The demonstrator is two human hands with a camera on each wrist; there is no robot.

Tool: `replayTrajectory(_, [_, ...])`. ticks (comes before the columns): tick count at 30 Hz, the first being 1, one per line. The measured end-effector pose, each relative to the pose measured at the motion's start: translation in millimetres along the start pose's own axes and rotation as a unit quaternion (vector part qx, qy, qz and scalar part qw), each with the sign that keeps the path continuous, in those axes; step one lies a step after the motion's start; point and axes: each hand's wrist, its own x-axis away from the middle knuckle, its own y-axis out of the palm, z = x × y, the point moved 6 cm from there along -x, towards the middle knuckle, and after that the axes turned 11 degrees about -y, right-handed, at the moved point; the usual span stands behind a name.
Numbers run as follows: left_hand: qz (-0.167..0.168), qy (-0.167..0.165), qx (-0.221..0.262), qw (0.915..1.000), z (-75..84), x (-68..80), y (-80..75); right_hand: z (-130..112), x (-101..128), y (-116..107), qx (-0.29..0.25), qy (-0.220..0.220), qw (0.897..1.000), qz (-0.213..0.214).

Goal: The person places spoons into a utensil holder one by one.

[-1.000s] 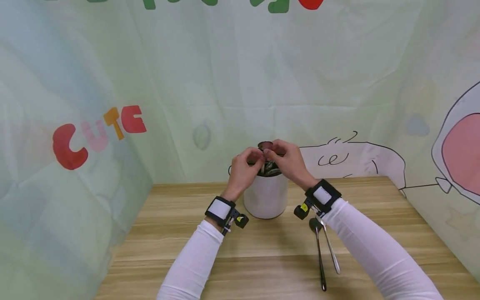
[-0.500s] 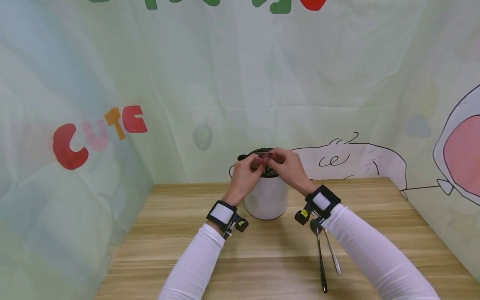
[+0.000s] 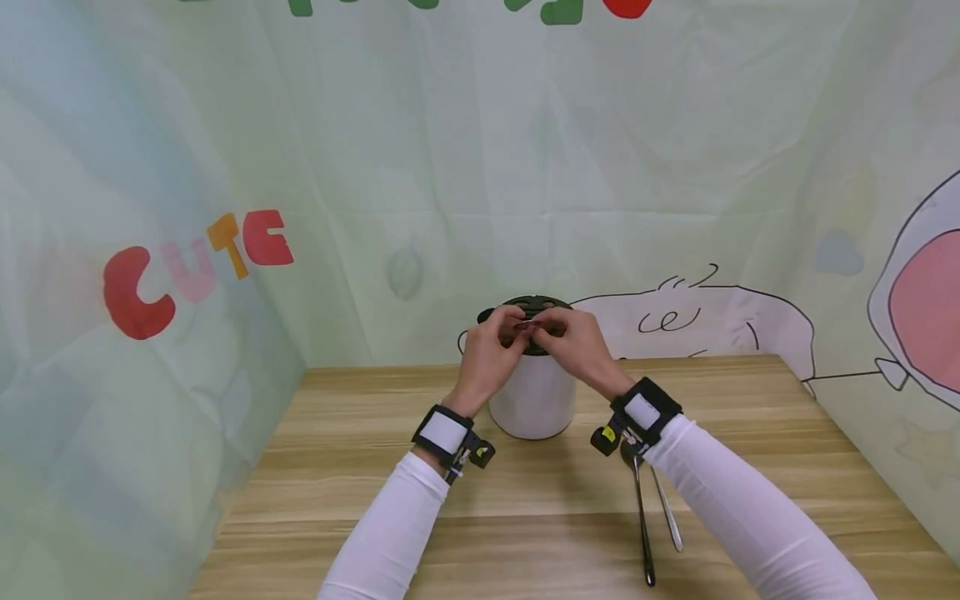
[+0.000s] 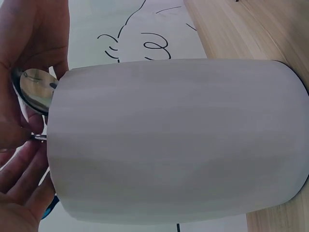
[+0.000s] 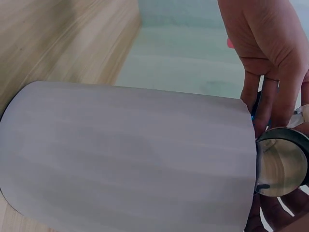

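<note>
Overhead, from the head camera, both hands meet above a white cylindrical holder (image 3: 531, 404) that stands upright on the wooden table (image 3: 345, 492), toward its far edge near the printed backdrop (image 3: 225, 167). The left hand (image 3: 487, 357) and the right hand (image 3: 576, 348) have their fingertips drawn together over the holder's dark slotted top (image 3: 534, 302), curled around something small and shiny between them; at this range it looks like a spoon, though the detail is too fine to be sure. Two more spoons (image 3: 651, 508) lie side by side on the table just below the right wrist strap, handles pointing toward the person, well apart from the holder.

Next, the left wrist view shows the holder (image 4: 174, 140) filling most of the frame on its side in the picture. At its top end a polished spoon bowl (image 4: 34, 94) sits against the rim, and the left hand's fingers (image 4: 24, 169) close around the metal there.

Lastly, the right wrist view has the holder (image 5: 125, 154) again large, with a round mirror-bright spoon bowl (image 5: 281, 166) just beyond its rim. The right hand's fingers (image 5: 263, 72) reach down to the rim and touch the spoon's edge.
</note>
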Motion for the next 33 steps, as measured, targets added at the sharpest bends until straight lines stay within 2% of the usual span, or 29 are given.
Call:
replayTrajectory(11, [-0.007, -0.003, -0.035, 0.9993, -3.2, 2.2, 3.1, 0.9, 6.5, 2.3, 0.019, 0.013, 1.0, -0.018])
replayTrajectory(21, [-0.003, -0.009, -0.049, 0.9988, -6.3, 4.0, -0.2, 5.2, 7.3, 2.4, 0.004, 0.002, 1.0, -0.022])
replayTrajectory(29, [0.024, 0.044, -0.052, 0.9974, 5.9, 5.9, -13.0, 5.0, 5.8, -5.3, 0.017, -0.006, 1.0, -0.007])
replayTrajectory(33, [0.028, 0.068, -0.047, 0.9962, 15.6, 6.7, -20.7, -4.4, 4.2, -14.6, 0.033, -0.044, 0.998, -0.005])
